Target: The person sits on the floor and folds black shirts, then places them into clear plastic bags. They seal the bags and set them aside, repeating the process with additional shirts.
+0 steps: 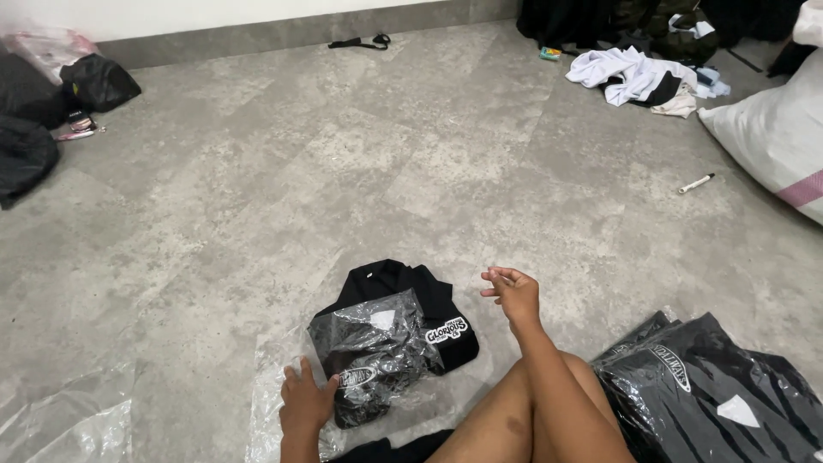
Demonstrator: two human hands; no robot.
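Observation:
A folded black shirt (403, 287) with a white printed patch lies on the grey floor in front of me. On top of it rests a smaller black garment sealed in a clear plastic bag (370, 351). My left hand (304, 401) lies flat on clear plastic at the lower left edge of that bag, fingers spread. My right hand (512, 291) hovers above the floor to the right of the shirt, fingers loosely curled and holding nothing. My bare knee (514, 420) sits below it.
A stack of bagged black garments (711, 386) lies at the lower right. An empty clear bag (69, 411) lies at the lower left. A white marker (696, 183), a large white sack (771, 129), crumpled white clothes (634, 75) and dark bags (51, 94) ring the floor.

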